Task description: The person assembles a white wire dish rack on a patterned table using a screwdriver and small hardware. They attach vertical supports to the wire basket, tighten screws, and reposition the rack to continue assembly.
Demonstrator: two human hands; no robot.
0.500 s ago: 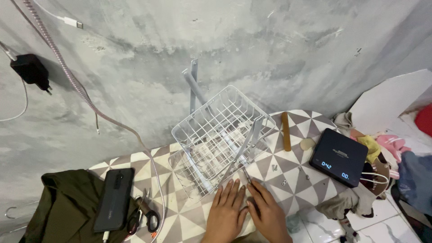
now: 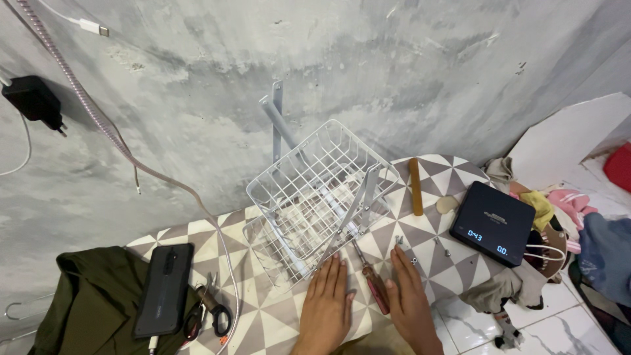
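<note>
- Your left hand (image 2: 327, 307) lies flat and palm down on the patterned tabletop (image 2: 276, 322), fingers stretched out and grasping nothing; its fingertips end right at the near edge of the white wire basket (image 2: 320, 190).
- Your right hand (image 2: 410, 304) is also flat and released, fingers pointing to 12 o'clock, with nothing held.
- The screwdriver (image 2: 372, 279) with its dark red handle lies on the tabletop between your two hands, its shaft pointing to 11 o'clock toward the basket; your right hand is just beside the handle, though you cannot tell whether it touches.
- The wire basket sits tilted at 12 o'clock from your hands, leaning back toward the grey wall (image 2: 197, 98), with white metal bars (image 2: 279, 121) rising behind it.
- Small screws (image 2: 399, 241) lie loose at 12 o'clock from your right fingertips.
- At 2 o'clock is a black digital scale (image 2: 493, 222) with a lit display; a tan wooden stick (image 2: 415, 186) lies at 1 o'clock.
- At 9 o'clock a black phone (image 2: 164, 288) rests on a dark green cloth (image 2: 85, 302), with scissors (image 2: 209, 312) just beside it.
</note>
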